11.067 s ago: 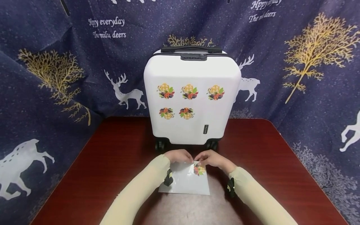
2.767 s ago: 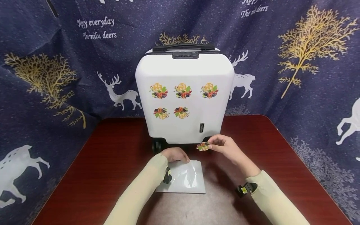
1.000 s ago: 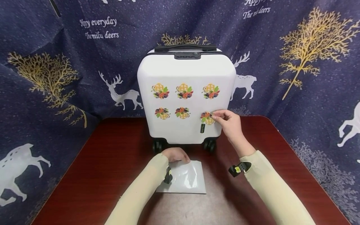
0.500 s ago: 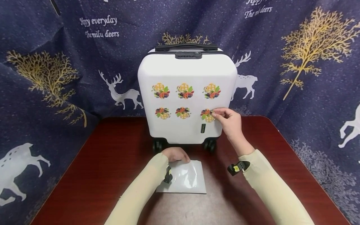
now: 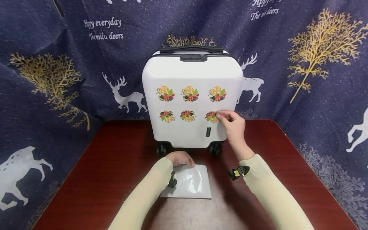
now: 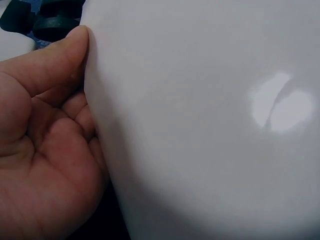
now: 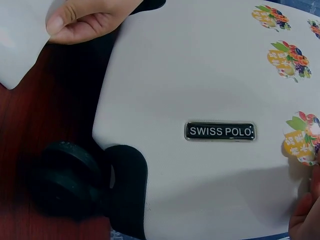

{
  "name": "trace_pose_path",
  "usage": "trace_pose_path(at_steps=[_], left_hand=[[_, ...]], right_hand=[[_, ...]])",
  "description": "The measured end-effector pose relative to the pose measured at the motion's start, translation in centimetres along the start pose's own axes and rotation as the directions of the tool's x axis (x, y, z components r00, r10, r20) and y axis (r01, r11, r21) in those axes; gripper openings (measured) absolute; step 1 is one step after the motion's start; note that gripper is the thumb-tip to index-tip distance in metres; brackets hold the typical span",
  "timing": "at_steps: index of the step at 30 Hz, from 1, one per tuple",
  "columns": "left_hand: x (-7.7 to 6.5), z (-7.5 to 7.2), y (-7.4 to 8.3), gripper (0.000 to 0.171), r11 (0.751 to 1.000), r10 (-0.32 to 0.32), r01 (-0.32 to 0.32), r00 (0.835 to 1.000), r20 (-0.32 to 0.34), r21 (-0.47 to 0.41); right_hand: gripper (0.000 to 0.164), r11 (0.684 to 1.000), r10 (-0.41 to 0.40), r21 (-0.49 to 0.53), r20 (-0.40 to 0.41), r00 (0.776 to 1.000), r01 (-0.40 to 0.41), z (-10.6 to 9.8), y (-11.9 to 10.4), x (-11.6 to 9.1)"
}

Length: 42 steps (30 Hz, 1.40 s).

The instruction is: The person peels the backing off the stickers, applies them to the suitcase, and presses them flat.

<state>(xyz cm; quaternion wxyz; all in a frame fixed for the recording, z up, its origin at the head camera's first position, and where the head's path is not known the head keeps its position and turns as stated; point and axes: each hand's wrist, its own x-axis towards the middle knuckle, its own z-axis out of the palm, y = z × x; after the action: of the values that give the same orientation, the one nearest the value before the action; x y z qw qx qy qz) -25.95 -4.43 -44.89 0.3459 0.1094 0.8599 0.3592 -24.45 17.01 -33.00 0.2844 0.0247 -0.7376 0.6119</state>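
A colourful fruit-patterned sticker (image 5: 211, 117) lies against the lower right of the white suitcase (image 5: 198, 134), just above its small black brand plate (image 5: 208, 132). My right hand (image 5: 235, 124) pinches the sticker's upper right edge between thumb and fingers. In the right wrist view the same sticker (image 7: 301, 140) sits by the right border, with part of that hand (image 7: 306, 215) below it. Down on the table, my left hand (image 5: 181, 158) grips the top edge of a glossy white sheet (image 5: 194, 182). Its thumb (image 6: 75, 50) shows on the sheet's edge in the left wrist view; some fingers are hidden behind.
Three matching stickers (image 5: 189, 94) form the suitcase's upper row, and two more (image 5: 187, 116) are left of the held one. The suitcase stands on black wheels (image 5: 215, 148) at the back of a dark red table (image 5: 120, 159). A blue deer-print cloth (image 5: 120, 64) hangs behind.
My right hand has taken the sticker from the white sheet and carried it up to the suitcase. Over the last second the sticker has shifted slightly upward. My left hand stays on the sheet.
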Motion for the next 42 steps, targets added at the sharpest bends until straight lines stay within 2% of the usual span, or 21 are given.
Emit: trace_pose_path(at_steps=[9,21,33,42], left_hand=[[-0.2,0.1,0.0,0.023,1.000,-0.003,0.003,1.000,-0.007,0.009],[-0.4,0.4,0.2,0.022,1.000,-0.007,0.007,1.000,-0.026,0.021],[0.0,0.5,-0.3,0.020,1.000,0.012,-0.011,1.000,-0.029,0.020],[0.3,0.4,-0.5,0.019,1.000,0.025,-0.025,0.999,-0.025,0.007]], right_hand=[[0.011,0.995,-0.097,-0.030,-0.103,0.990,0.094,0.8,0.2,-0.4],[0.011,0.990,-0.144,-0.029,-0.166,0.976,0.141,1.2,0.4,-0.6],[0.013,0.994,-0.102,-0.062,-0.146,0.984,0.094,1.2,0.0,-0.8],[0.009,0.980,-0.179,-0.117,-0.143,0.973,0.163,1.2,0.1,-1.0]])
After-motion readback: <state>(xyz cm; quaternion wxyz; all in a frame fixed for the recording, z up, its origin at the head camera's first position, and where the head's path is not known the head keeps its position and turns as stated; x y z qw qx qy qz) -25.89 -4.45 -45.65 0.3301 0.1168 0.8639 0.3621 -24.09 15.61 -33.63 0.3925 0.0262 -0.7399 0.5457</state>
